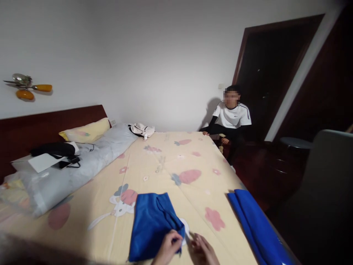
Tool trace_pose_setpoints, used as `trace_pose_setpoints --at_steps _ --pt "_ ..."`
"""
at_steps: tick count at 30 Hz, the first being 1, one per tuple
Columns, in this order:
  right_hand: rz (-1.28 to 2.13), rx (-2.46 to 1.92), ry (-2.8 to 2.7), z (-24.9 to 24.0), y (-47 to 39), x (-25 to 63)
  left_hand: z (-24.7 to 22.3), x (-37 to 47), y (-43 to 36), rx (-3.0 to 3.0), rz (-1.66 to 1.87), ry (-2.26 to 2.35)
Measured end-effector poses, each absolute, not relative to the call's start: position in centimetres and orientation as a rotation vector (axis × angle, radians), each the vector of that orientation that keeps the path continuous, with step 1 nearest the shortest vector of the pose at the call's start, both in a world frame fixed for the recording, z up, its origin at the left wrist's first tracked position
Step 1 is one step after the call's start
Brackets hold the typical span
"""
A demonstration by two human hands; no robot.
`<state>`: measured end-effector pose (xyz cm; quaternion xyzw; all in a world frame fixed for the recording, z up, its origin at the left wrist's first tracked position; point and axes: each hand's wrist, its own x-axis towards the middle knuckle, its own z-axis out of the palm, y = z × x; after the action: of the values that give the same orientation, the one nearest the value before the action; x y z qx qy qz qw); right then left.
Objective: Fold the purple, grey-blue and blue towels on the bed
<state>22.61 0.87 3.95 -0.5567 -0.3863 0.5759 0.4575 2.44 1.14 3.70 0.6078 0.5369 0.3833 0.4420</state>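
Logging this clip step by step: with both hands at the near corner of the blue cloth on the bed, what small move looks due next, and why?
Probably lifting that corner: the left hand pinches the blue cloth at its bunched, uneven edge, while the right hand sits beside it at a white piece.

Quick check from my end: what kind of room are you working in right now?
Most likely a bedroom in a home. A bed with a cartoon-print sheet fills the view, a dark wooden headboard and a yellow pillow stand at its far end, and a dark wooden door opens behind a seated person.
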Motion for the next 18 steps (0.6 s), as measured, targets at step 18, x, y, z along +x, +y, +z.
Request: trace_pose_setpoints --at_steps 18 --pt "1.594 -1.096 -0.780 2.2 -0.3 22.3 -0.7 6.3 0.0 1.059 1.198 1.556"
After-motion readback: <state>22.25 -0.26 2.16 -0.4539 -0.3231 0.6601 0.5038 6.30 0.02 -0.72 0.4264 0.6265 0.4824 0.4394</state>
